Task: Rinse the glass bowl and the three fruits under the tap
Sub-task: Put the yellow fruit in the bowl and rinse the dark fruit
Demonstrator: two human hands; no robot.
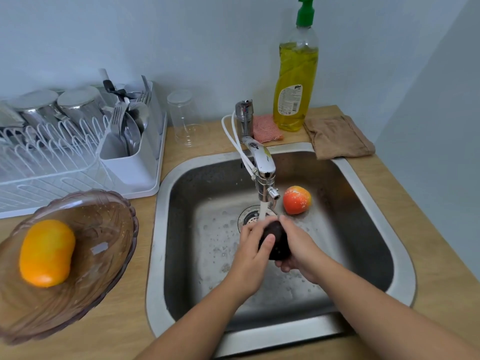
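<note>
Both hands meet over the middle of the steel sink [400, 245], wrapped around a dark fruit [277, 241] that sits directly beneath the tap [262, 165], where a white stream of water falls onto it. The left hand [250, 252] curls over the fruit from the left with its thumb lying across the dark skin, and the right hand [298, 249] cups it from the right and underneath, fingers folded round its lower side. A red-orange fruit [296, 200] lies on the wet sink floor just right of the drain [249, 216], apart from the hands. On the wooden counter [145, 224] to the left of the sink stands the tinted glass bowl [104, 229], and an orange-yellow fruit [46, 253] rests inside it on its left side. Farther back on the left is a white dish rack [78, 162] holding upturned metal cups and cutlery, with an upturned clear glass [185, 118] beside it. Behind the tap a pink scrubber [266, 128] lies next to a bottle of yellow dish soap [296, 81], and a brown cloth [337, 137] lies at the sink's far right corner.
</note>
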